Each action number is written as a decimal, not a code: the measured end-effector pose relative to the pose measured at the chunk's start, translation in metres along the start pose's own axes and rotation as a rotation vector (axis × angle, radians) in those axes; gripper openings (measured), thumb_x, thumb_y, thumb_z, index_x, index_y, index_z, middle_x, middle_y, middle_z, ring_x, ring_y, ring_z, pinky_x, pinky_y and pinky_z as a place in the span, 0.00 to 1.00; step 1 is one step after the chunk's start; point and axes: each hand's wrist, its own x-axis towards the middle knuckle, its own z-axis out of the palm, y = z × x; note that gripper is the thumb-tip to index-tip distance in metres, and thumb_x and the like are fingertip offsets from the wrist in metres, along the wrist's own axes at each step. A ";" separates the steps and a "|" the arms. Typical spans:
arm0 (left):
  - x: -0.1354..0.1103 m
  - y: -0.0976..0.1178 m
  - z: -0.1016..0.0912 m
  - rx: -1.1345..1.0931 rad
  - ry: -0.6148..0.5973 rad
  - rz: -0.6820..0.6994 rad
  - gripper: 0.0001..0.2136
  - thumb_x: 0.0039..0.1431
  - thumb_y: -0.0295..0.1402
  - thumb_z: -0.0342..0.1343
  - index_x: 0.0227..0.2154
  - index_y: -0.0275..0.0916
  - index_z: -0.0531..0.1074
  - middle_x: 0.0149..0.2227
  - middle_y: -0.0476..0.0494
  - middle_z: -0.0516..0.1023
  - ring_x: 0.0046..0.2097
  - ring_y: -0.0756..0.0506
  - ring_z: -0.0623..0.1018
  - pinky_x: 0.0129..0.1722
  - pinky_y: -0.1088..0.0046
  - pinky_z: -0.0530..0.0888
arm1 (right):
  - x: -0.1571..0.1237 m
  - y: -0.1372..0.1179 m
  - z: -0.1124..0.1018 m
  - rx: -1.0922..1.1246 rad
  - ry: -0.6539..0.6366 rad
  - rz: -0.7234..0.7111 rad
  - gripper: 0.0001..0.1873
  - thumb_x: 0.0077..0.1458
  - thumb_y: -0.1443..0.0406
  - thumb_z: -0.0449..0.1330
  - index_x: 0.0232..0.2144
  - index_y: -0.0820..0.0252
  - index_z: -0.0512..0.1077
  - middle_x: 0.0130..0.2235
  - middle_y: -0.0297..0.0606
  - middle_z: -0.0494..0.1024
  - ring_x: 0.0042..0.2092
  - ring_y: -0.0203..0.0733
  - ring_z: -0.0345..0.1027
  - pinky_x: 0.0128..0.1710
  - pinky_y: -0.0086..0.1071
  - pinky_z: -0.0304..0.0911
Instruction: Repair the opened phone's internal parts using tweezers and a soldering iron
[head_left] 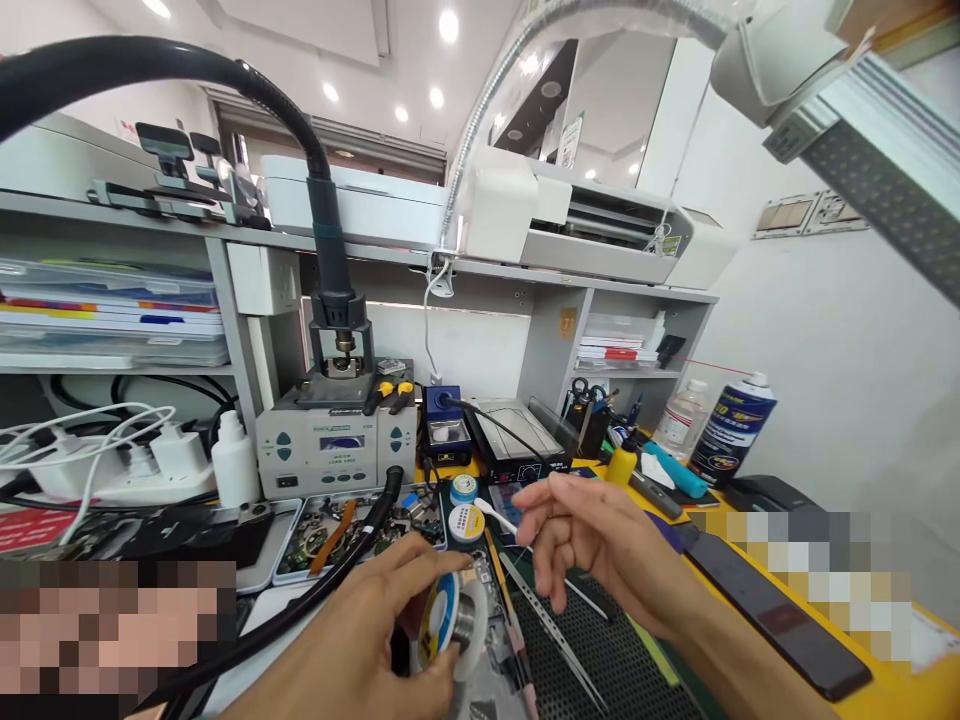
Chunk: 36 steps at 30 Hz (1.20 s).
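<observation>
Left hand (pixel 360 650): fingers clamped round solder spool (pixel 450 625), its open face turned toward right fingers, probably keeping the wire end reachable. Right hand (pixel 592 545): fingers loosely curled just beyond spool; can't tell if pinching wire. Tweezers (pixel 551 630) lie beneath them.

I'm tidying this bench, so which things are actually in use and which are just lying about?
In use: solder spool in left hand; right hand just beside it.
Lying about: tweezers, spray can, black phone, white bottle.

The left hand (pixel 360 650) hides part of the solder spool (pixel 450 625), and pixelated patches (pixel 112 625) mask the bench (pixel 885 690) at both sides.
</observation>
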 end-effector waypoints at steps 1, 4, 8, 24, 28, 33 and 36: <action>0.000 -0.002 0.001 -0.013 0.016 0.001 0.25 0.55 0.24 0.56 0.54 0.51 0.80 0.40 0.52 0.77 0.37 0.47 0.80 0.36 0.75 0.75 | 0.002 0.002 -0.001 0.076 -0.019 0.017 0.25 0.63 0.46 0.68 0.44 0.64 0.81 0.36 0.42 0.84 0.26 0.41 0.79 0.21 0.30 0.74; 0.001 -0.008 0.005 -0.046 0.038 0.000 0.24 0.54 0.25 0.57 0.54 0.49 0.80 0.40 0.52 0.78 0.36 0.47 0.80 0.35 0.75 0.75 | 0.006 0.008 -0.002 0.239 -0.066 0.061 0.20 0.62 0.54 0.68 0.44 0.66 0.83 0.37 0.44 0.84 0.27 0.41 0.80 0.22 0.30 0.75; 0.003 -0.017 0.009 -0.119 0.039 0.007 0.23 0.55 0.27 0.56 0.54 0.47 0.79 0.42 0.50 0.80 0.37 0.47 0.82 0.36 0.75 0.78 | 0.008 0.016 -0.001 0.234 -0.102 0.107 0.15 0.53 0.65 0.74 0.43 0.65 0.84 0.37 0.40 0.84 0.25 0.36 0.77 0.20 0.26 0.73; 0.004 -0.029 0.019 -0.168 -0.008 -0.007 0.24 0.55 0.28 0.57 0.56 0.43 0.79 0.42 0.49 0.79 0.37 0.47 0.81 0.35 0.77 0.77 | 0.004 0.029 0.012 0.121 -0.018 -0.057 0.17 0.54 0.56 0.80 0.27 0.63 0.82 0.19 0.31 0.77 0.18 0.33 0.69 0.18 0.23 0.67; -0.001 -0.023 0.020 -0.142 0.008 0.004 0.22 0.58 0.28 0.59 0.55 0.46 0.79 0.43 0.50 0.79 0.38 0.48 0.81 0.39 0.78 0.78 | 0.002 0.027 0.011 0.115 0.056 -0.111 0.17 0.53 0.56 0.79 0.25 0.62 0.81 0.21 0.31 0.77 0.19 0.32 0.68 0.18 0.24 0.66; -0.004 -0.027 0.024 -0.075 0.059 0.048 0.25 0.57 0.27 0.62 0.58 0.49 0.77 0.44 0.51 0.79 0.35 0.49 0.81 0.36 0.78 0.77 | 0.003 0.025 0.011 0.106 0.130 -0.131 0.17 0.50 0.57 0.79 0.24 0.63 0.82 0.22 0.32 0.77 0.19 0.32 0.68 0.18 0.24 0.66; -0.006 -0.027 0.024 -0.031 0.091 0.081 0.23 0.59 0.30 0.63 0.58 0.50 0.77 0.43 0.51 0.80 0.34 0.49 0.82 0.36 0.78 0.78 | 0.003 0.025 0.012 0.107 0.162 -0.128 0.17 0.48 0.56 0.80 0.23 0.63 0.82 0.22 0.32 0.77 0.19 0.32 0.68 0.18 0.24 0.66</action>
